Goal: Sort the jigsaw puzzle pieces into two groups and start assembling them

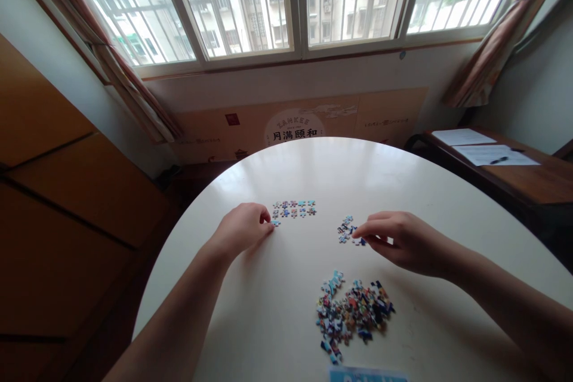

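Note:
Two rows of small jigsaw pieces [293, 209] lie on the white round table [250, 310]. Just below their left end, my left hand [244, 227] pinches a light blue piece [276, 223] at the tabletop. My right hand [398, 239] reaches over a small cluster of pieces [345, 230], its index fingertip touching or just above the cluster's right side; its fingers are partly apart and nothing shows in them. Nearer the body, a larger heap of mixed pieces [353, 310] lies below both hands.
A blue printed item [367, 375] shows at the bottom edge. Papers [495, 155] and a pen lie on a brown side table [550, 182] at the right. Beyond the round table are a cardboard panel [389, 119] and barred windows; a wooden cabinet [67, 203] stands left.

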Demonstrator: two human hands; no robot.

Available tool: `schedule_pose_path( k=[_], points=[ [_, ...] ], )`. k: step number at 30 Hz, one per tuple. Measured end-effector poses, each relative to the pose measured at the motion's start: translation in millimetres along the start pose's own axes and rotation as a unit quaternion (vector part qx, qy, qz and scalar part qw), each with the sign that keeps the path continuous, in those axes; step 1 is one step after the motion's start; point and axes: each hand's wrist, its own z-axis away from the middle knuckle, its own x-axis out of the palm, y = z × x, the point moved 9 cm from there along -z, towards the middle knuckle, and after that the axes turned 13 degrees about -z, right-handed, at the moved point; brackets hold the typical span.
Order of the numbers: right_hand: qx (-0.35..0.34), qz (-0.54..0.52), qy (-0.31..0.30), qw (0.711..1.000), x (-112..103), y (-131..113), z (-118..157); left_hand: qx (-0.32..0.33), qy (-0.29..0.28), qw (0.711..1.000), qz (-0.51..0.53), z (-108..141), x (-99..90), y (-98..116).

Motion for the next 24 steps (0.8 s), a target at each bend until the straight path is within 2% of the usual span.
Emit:
schedule_pose_path(
  k=[10, 24],
  points=[
    [0.004, -0.003, -0.006, 1.0, 1.8, 2.4, -0.1, 0.004, 0.0, 1.0, -0.003, 0.3, -1.1, 4.7],
    [0.007, -0.002, -0.006, 1.0, 2.6, 3.2, 0.4, -0.011, -0.016, 1.0, 0.008, -2.1, 3.4, -5.0]
  ],
)
